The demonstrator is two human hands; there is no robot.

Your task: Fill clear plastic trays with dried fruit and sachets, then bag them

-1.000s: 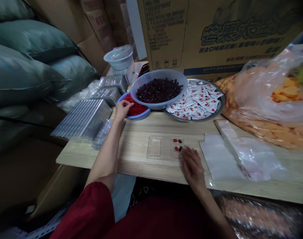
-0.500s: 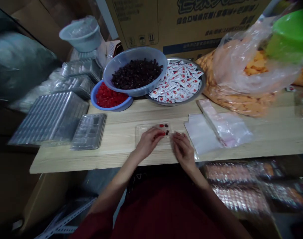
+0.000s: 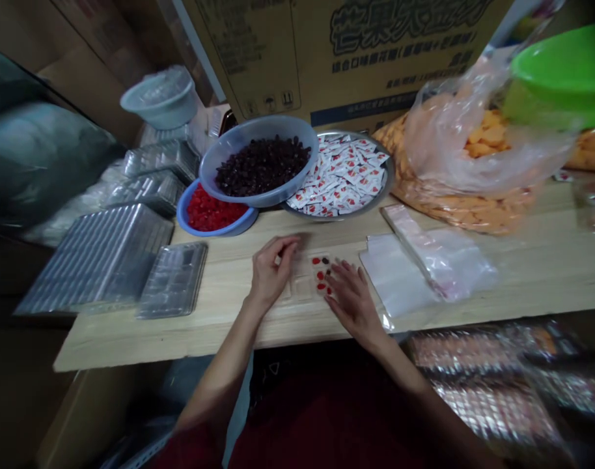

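A shallow clear plastic tray [image 3: 303, 286] lies on the table before me, with red and dark candy-like pieces [image 3: 320, 275] in its right-hand compartments. My left hand [image 3: 271, 270] is raised over the tray's left end, thumb and fingers drawn together; whatever may be between the tips is hidden. Across the right edge of the tray, my right hand [image 3: 353, 299] rests with fingers stretched out, covering some of the pieces. Beyond the hands are a blue bowl of red pieces [image 3: 210, 210], a larger bowl of dark pieces [image 3: 261, 166] and a metal dish of small printed sachets [image 3: 344, 176].
Stacked clear trays [image 3: 97, 254] and a smaller stack [image 3: 173, 280] stand at left. White bags [image 3: 400, 267] lie to the right, before a big bag of orange pieces [image 3: 463, 195]. A large carton [image 3: 356, 65] closes off the back. The table's front edge runs close to my body.
My left hand has lifted off the pieces and moved left. More red pieces show in the tray. My right hand has spread its fingers over the tray's right side. The view has shifted slightly.
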